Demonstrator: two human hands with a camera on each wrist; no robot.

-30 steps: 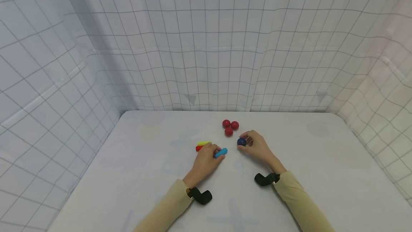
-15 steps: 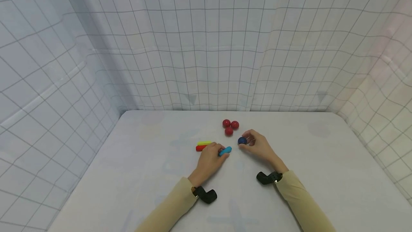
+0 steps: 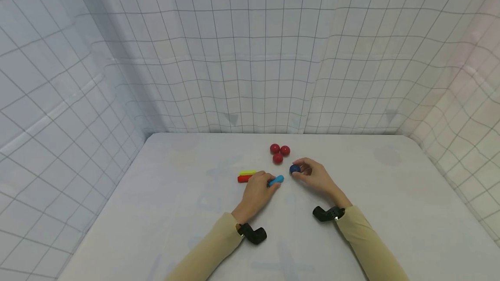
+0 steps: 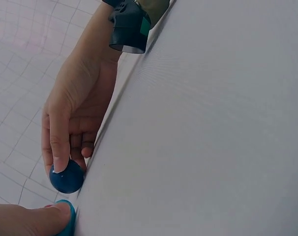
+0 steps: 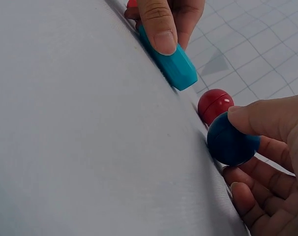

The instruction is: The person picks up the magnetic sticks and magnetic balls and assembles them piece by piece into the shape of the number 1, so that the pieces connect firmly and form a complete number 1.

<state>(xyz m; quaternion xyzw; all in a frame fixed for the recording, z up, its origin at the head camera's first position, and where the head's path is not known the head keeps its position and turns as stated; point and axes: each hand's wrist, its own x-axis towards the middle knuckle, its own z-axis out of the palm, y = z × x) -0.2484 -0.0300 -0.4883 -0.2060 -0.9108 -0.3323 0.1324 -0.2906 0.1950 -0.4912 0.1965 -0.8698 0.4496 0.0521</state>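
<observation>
My left hand (image 3: 258,190) pinches a light-blue stubby stick (image 3: 276,180) with faceted sides, which lies low at the white table. In the right wrist view, the thumb presses on the top of that stick (image 5: 177,66). A dark-blue ball (image 3: 294,169) sits between the thumb and fingers of my right hand (image 3: 316,180), with a small gap between the ball and the stick. The right wrist view shows the thumb on the ball's (image 5: 231,141) upper side. Partly covered by the left hand, a red stick (image 3: 244,179) and a yellow stick (image 3: 248,172) lie side by side.
Farther back, three red balls (image 3: 277,158) form a close cluster on the white table (image 3: 187,185). White sheets with a dark grid (image 3: 269,55) hang behind the table and along both sides. A black camera (image 3: 255,234) is strapped to each wrist.
My left hand has slid right and slightly away with the light-blue stick, uncovering more of the red one. My right hand and the dark-blue ball have shifted slightly right. The red balls stay put.
</observation>
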